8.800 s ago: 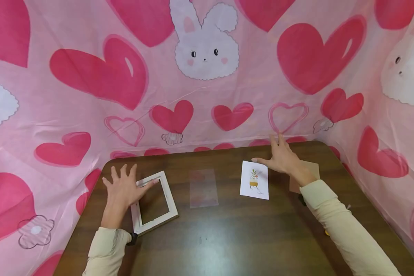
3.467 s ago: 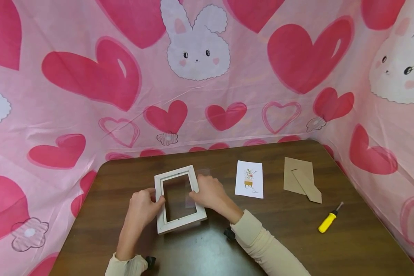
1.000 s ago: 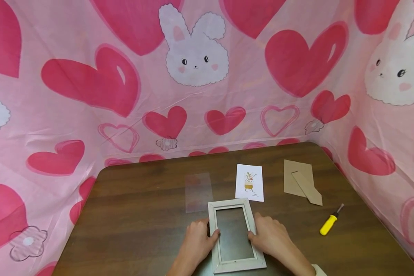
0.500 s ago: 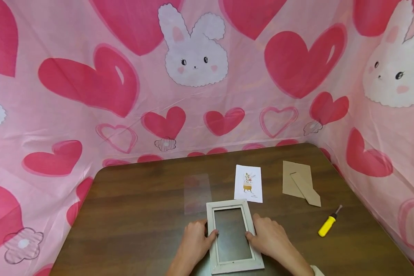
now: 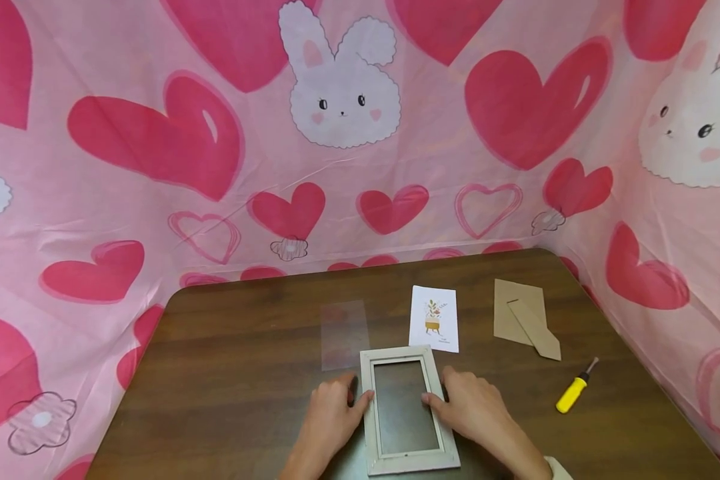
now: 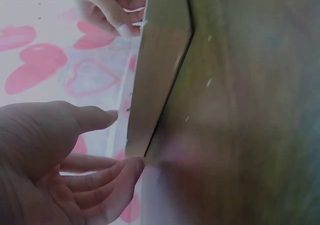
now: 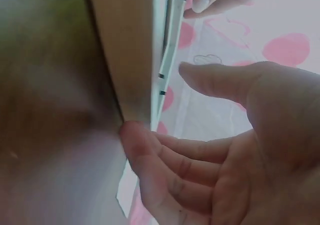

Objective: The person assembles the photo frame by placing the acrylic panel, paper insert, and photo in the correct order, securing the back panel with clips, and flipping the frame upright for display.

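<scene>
A white picture frame lies on the table in front of me, the dark tabletop showing through its opening. At its left edge is my left hand; in the left wrist view its thumb stands off the frame, while the fingertips meet the lower edge. My right hand is at the opposite side. The right wrist view shows that thumb raised away and the fingertips touching the frame's side. Just beyond the frame are a clear plastic sheet and a white card with a potted-plant picture.
At the back right lies a brown backing board with its stand leg. A yellow-handled screwdriver is nearer, toward the right edge of the brown table. A pink heart-patterned cloth hangs round the back and sides.
Both hands took the frame from the left of the table and brought it right and nearer, past the plastic sheet. Since half a second ago the thumbs have come off it.
</scene>
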Motion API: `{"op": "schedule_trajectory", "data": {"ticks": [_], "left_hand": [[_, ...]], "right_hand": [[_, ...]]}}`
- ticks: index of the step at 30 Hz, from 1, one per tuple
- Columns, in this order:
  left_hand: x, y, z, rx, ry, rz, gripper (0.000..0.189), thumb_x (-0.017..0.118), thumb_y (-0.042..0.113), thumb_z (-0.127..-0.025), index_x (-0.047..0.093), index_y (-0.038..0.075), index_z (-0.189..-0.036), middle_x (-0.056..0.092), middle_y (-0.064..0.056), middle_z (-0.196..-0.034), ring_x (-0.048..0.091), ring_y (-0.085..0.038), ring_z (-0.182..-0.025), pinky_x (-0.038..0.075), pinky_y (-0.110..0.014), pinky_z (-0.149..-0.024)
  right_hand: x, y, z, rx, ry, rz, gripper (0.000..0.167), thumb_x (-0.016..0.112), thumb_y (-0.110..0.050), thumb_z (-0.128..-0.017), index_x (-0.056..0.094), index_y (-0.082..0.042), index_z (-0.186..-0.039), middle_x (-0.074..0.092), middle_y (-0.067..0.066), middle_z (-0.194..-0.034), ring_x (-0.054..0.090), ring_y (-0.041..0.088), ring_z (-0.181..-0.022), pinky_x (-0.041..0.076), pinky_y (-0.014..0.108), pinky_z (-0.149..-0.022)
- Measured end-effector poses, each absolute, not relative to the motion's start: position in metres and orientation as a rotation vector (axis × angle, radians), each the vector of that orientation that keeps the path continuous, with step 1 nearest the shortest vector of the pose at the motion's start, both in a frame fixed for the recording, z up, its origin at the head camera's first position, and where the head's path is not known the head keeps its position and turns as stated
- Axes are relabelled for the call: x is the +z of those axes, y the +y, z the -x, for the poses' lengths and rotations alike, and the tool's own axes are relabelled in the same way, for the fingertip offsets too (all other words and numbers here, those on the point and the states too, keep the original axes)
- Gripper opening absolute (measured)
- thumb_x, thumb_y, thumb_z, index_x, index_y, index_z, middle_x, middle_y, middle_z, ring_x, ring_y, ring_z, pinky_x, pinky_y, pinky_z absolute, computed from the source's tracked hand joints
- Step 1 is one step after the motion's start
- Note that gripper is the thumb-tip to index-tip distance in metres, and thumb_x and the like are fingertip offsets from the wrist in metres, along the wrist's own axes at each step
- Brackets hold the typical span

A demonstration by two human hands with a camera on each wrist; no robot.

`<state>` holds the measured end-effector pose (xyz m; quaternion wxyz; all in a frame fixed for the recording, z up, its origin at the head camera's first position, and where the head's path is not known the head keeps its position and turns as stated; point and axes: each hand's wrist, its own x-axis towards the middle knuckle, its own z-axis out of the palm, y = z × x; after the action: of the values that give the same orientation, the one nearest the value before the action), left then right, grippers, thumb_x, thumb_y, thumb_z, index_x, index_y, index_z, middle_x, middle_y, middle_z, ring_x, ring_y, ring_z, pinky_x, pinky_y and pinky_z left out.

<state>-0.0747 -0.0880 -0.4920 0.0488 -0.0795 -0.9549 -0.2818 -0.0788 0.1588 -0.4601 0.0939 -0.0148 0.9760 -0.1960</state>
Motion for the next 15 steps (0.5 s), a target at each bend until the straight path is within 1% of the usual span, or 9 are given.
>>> {"op": "schedule_trajectory", "data": {"ticks": [1,4,7,10,12,15], "left_hand": [[-0.491,-0.090,0.075,-0.830,-2.903,0.233,0.028,0.083,0.035,-0.089,0.074,0.009,-0.095,0.044,0.012,-0.058,0.040,-0.005,-0.054,0.036,-0.025,-0.052],[-0.487,-0.095,0.077,-0.770,-2.891,0.207,0.033,0.083,0.035,-0.090,0.078,0.010,-0.110,0.049,0.013,-0.060,0.041,-0.003,-0.053,0.039,-0.026,-0.053],[-0.484,-0.099,0.080,-0.734,-2.871,0.189,0.033,0.082,0.035,-0.090,0.079,0.011,-0.112,0.054,0.013,-0.062,0.044,-0.002,-0.054,0.041,-0.026,-0.053],[-0.482,-0.103,0.084,-0.727,-2.827,0.187,0.029,0.081,0.032,-0.091,0.079,0.010,-0.110,0.054,0.013,-0.064,0.043,-0.001,-0.054,0.041,-0.026,-0.053],[-0.480,-0.105,0.088,-0.735,-2.786,0.194,0.026,0.081,0.029,-0.092,0.079,0.010,-0.109,0.054,0.012,-0.065,0.043,0.000,-0.054,0.042,-0.025,-0.054],[-0.476,-0.108,0.094,-0.787,-2.739,0.193,0.020,0.080,0.024,-0.092,0.079,0.009,-0.106,0.057,0.009,-0.067,0.046,-0.001,-0.058,0.044,-0.025,-0.057]], "right_hand": [[-0.458,0.158,0.080,-0.594,2.902,0.044,0.038,0.084,-0.042,-0.087,0.062,-0.011,-0.087,0.057,0.002,-0.067,0.057,0.021,-0.063,0.041,0.041,-0.058],[-0.452,0.157,0.084,-0.642,2.917,0.051,0.034,0.082,-0.040,-0.089,0.063,-0.012,-0.087,0.053,0.000,-0.065,0.053,0.019,-0.061,0.038,0.037,-0.057],[-0.447,0.155,0.087,-0.684,2.932,0.063,0.032,0.081,-0.038,-0.090,0.062,-0.012,-0.086,0.050,0.000,-0.062,0.050,0.018,-0.057,0.034,0.035,-0.054],[-0.442,0.153,0.092,-0.699,2.954,0.091,0.032,0.081,-0.036,-0.090,0.062,-0.012,-0.086,0.048,0.000,-0.060,0.047,0.017,-0.054,0.032,0.033,-0.052],[-0.439,0.152,0.095,-0.698,2.981,0.120,0.031,0.082,-0.036,-0.090,0.064,-0.010,-0.089,0.048,-0.001,-0.060,0.046,0.017,-0.053,0.032,0.033,-0.051],[-0.432,0.150,0.099,-0.732,3.001,0.174,0.031,0.081,-0.034,-0.091,0.069,-0.007,-0.100,0.052,-0.003,-0.063,0.048,0.015,-0.054,0.035,0.032,-0.053]]}}
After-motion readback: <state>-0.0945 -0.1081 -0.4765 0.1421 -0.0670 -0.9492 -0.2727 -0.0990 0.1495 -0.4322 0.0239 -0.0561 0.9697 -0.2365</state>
